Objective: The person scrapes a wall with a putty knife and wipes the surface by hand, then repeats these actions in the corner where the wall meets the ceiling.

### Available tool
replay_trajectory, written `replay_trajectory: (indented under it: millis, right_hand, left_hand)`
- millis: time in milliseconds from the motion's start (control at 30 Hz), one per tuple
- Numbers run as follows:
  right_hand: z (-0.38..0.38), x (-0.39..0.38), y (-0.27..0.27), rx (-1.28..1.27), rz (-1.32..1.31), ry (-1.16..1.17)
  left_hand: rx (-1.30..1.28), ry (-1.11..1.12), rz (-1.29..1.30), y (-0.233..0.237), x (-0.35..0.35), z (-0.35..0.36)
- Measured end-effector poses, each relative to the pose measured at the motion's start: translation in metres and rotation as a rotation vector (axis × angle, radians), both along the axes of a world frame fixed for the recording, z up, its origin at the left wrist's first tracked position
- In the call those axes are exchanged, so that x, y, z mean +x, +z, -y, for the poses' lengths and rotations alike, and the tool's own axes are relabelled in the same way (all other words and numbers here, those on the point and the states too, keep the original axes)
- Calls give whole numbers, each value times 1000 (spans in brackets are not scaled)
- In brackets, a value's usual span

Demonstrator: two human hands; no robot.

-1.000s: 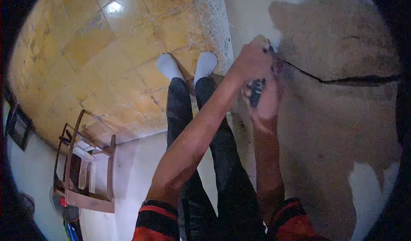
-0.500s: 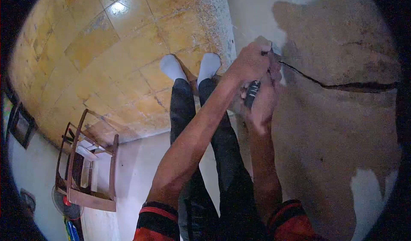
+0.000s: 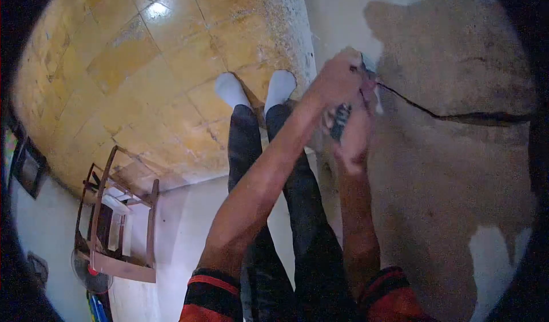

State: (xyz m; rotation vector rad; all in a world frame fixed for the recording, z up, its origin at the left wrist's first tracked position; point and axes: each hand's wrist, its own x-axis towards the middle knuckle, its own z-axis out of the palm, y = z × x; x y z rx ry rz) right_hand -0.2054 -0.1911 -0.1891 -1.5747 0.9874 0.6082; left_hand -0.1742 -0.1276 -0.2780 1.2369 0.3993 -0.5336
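Both hands are close together against the wall, at the left end of a dark crack (image 3: 434, 115). My right hand (image 3: 355, 134) is closed around a dark handle with pale markings (image 3: 341, 122). Just above it, my left hand (image 3: 337, 81) is closed, its fingers wrapped round a small greyish thing (image 3: 366, 66) at the wall that blur makes hard to tell. My left forearm crosses in front of the legs. The fingertips of both hands are partly hidden and smeared.
A stained wall (image 3: 423, 173) with peeling plaster fills the right side. Yellow floor tiles (image 3: 126, 76) lie at the upper left, under two feet in light socks (image 3: 231, 89). A wooden chair frame (image 3: 123, 268) and a fan (image 3: 91, 270) are at the lower left.
My right hand and the dark handle have shifted slightly up and to the right, and the handle's angle has changed a little. My left hand stays nearly in place.
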Motion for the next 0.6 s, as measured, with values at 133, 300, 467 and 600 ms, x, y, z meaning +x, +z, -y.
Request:
replay_trajectory:
  millis: [133,300,467,600]
  right_hand:
    - [-26,26,-1,-69,-67,-143]
    - [-32,26,14,-93,-133,-224]
    - [-9,17,22,65,-51,-81]
    - [-36,22,29,-6,-26,-200]
  left_hand:
    - [153,-172,-50,26,8,-13]
    - [105,-154,19,7,10,-12]
    - [177,-67,15,5,4,2]
    - [105,-93,13,-14,0,2]
